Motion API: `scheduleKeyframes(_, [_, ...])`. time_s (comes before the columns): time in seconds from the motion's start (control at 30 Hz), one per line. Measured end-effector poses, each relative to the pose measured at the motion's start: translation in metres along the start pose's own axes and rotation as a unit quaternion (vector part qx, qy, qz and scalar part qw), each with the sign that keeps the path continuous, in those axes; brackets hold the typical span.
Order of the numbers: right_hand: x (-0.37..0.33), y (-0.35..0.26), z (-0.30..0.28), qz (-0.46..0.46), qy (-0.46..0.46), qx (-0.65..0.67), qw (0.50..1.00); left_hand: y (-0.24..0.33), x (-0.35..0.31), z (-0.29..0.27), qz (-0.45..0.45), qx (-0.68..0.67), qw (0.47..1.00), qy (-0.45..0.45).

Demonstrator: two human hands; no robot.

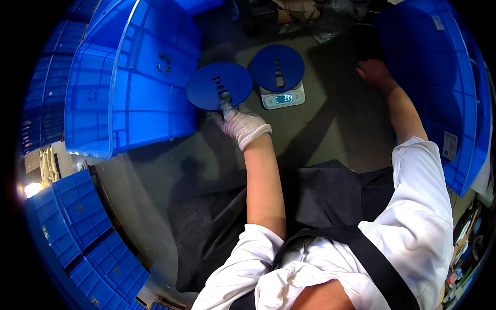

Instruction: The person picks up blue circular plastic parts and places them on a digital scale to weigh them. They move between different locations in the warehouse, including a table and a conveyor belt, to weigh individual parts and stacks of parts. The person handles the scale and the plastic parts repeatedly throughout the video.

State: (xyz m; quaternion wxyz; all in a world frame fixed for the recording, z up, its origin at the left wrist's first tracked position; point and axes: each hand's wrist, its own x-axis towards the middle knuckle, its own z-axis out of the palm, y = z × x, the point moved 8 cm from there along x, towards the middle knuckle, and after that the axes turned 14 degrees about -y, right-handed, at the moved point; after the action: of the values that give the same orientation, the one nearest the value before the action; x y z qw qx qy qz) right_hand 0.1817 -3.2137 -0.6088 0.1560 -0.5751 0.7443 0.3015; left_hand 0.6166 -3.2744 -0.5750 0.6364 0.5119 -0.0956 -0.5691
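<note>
My left hand (239, 122), in a pale striped work glove with greyed fingertips, is closed on the near edge of a blue round disc (204, 88) with a row of dark cutouts. To its right, a second blue disc (292, 64) of the same kind lies on a small white digital scale (297, 96) with a lit display. The glove hides part of the held disc's near cutout. My right hand (375, 71), bare, is beside a blue bin (429, 77) on the right. Its fingers look curled, and anything in them is hidden.
A large blue bin (150, 77) stands close on the left. More blue crates are stacked at the far left (44, 93) and lower left (82, 206). Crumpled clear plastic (330, 26) and brown cardboard (297, 10) lie at the back. A black apron (320, 191) covers my lap.
</note>
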Motion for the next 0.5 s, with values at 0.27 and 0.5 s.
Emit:
scheduleKeyframes(0.27, [0.015,-0.019,-0.003,-0.012,-0.043,0.061,0.997,-0.003,-0.002,0.0,-0.007,-0.029,1.0,-0.005])
scheduleKeyframes(0.5, [0.036,-0.04,0.0,-0.015,-0.08,0.095,0.992,0.0,0.012,-0.011,0.02,-0.03,0.999,-0.018])
